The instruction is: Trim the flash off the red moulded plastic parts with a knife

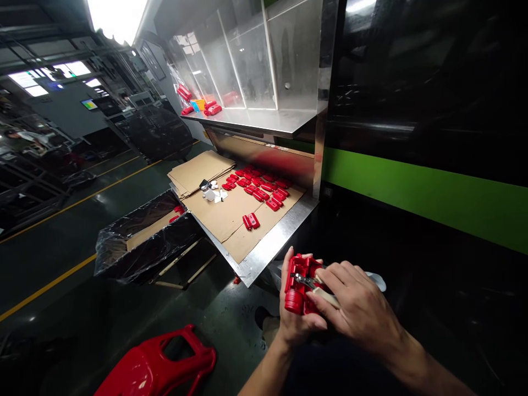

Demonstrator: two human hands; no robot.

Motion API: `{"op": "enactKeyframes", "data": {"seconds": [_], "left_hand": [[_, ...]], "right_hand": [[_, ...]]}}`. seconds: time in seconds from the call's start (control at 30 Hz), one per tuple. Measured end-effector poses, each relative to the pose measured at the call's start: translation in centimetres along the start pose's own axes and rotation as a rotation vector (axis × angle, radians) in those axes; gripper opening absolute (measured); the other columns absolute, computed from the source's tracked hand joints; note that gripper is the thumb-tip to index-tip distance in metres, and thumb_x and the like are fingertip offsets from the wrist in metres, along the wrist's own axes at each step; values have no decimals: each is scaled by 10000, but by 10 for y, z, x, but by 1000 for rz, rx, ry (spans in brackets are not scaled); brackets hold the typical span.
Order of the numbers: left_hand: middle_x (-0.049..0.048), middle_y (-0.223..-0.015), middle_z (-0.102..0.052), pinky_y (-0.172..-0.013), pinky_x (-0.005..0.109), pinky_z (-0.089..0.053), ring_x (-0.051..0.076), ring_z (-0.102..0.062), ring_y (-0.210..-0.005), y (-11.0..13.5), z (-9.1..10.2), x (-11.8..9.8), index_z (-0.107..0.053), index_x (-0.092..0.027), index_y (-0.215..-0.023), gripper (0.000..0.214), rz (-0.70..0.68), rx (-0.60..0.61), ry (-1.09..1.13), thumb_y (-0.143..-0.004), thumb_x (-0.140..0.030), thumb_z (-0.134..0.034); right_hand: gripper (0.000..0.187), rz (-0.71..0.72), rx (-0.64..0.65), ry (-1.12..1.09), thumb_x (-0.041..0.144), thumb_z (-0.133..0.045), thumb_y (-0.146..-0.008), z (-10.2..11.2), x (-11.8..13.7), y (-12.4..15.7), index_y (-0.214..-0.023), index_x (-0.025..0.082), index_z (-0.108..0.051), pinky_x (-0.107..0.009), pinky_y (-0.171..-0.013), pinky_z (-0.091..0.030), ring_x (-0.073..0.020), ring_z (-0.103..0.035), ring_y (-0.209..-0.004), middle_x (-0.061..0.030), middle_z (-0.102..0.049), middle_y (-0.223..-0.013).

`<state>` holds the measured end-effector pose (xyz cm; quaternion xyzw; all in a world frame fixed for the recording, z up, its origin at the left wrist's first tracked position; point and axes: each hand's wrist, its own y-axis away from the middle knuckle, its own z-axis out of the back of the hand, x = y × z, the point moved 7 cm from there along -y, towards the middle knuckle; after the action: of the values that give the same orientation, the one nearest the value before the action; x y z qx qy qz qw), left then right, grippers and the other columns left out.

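My left hand [289, 324] is wrapped round a red plastic part [295, 300], holding it up off the bench with its ribbed, hollow side showing. In my right hand [357, 297] are cutting pliers [325, 297] with pale handles, the fingers closed round the grips. The metal jaws of the pliers reach into the middle of the red part; whether they bite on anything is too small to tell. On the cardboard-covered bench ahead, one similar pair of red parts [251, 221] lies nearest to my hands.
Several red parts [259, 190] lie farther back on the bench's cardboard [218, 223], beside stacked cardboard sheets [202, 170]. A metal shelf [264, 118] overhangs the bench. A black-lined bin [148, 242] stands left, a red plastic stool [144, 363] lower left.
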<state>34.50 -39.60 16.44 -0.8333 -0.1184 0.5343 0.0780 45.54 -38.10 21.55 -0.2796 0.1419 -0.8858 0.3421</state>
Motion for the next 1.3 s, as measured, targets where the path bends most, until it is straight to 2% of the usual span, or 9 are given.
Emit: {"op": "enactKeyframes", "data": {"seconds": [0.17,0.3,0.47,0.7,0.83,0.9,1.07,1.2,1.3], "left_hand": [[177,-1422,-452,-1134,543,-353,401,-484,-1279,1,0,10,-200,-258,-1521,1196,23,-12,73,-586,-697,-803],[174,-1418,-449,-1150,567,-315,414,-455,-1304,2,-8,12,-219,-256,-1520,1101,58,15,235,-664,-702,-748],[156,-1413,-473,-1146,602,-295,440,-440,-1309,11,-15,11,-278,-292,-1507,1128,123,-43,409,-593,-812,-685],[165,-1374,-545,-1107,614,-341,432,-474,-1286,20,-22,2,-389,-274,-1475,1060,171,-83,567,-631,-912,-459],[129,-1288,-619,-1091,602,-365,414,-546,-1212,15,-28,-6,-467,-293,-1430,1020,246,-98,638,-604,-890,-533],[113,-1257,-642,-1087,591,-376,400,-570,-1182,14,-33,-7,-486,-297,-1417,1021,306,-70,675,-590,-893,-548],[101,-1321,-607,-1056,585,-414,398,-527,-1241,16,-39,-5,-436,-274,-1453,1064,430,2,748,-624,-941,-416],[112,-1430,-517,-1086,563,-390,407,-503,-1274,19,-43,-4,-498,-260,-1413,1033,452,53,734,-650,-945,-374],[114,-1447,-494,-1088,527,-409,399,-480,-1297,22,-44,-3,-569,-241,-1350,1017,479,67,735,-642,-950,-399]], "right_hand": [[285,-40,3,-5,415,-488,-979,0,0,-1,-843,187,-595,-358,-716,-310,-203,-440,-761,-40,-559,-803],[266,-86,-72,-19,417,-538,-953,7,2,1,-912,169,-626,-364,-747,-342,-211,-485,-799,-55,-599,-855],[293,-92,-182,-52,394,-577,-936,33,10,10,-1076,140,-619,-378,-814,-396,-233,-542,-870,-86,-629,-954],[398,40,-226,-168,346,-586,-936,51,18,24,-1219,65,-576,-389,-913,-435,-249,-555,-1055,-137,-618,-1127],[439,68,-240,-141,383,-582,-941,59,11,27,-1227,50,-569,-405,-916,-447,-256,-562,-1065,-152,-614,-1143],[462,135,-235,-86,395,-607,-929,67,8,26,-1223,41,-574,-424,-903,-455,-271,-565,-1055,-162,-620,-1126],[552,378,-101,98,392,-722,-860,79,11,9,-1285,69,-584,-482,-938,-446,-302,-556,-1079,-148,-620,-1173],[493,520,-42,170,423,-668,-898,82,30,-8,-1231,60,-629,-483,-941,-446,-287,-569,-1037,-115,-648,-1136],[485,564,-18,184,425,-617,-932,80,44,-16,-1227,40,-624,-483,-951,-441,-278,-565,-1034,-96,-664,-1109]]}}
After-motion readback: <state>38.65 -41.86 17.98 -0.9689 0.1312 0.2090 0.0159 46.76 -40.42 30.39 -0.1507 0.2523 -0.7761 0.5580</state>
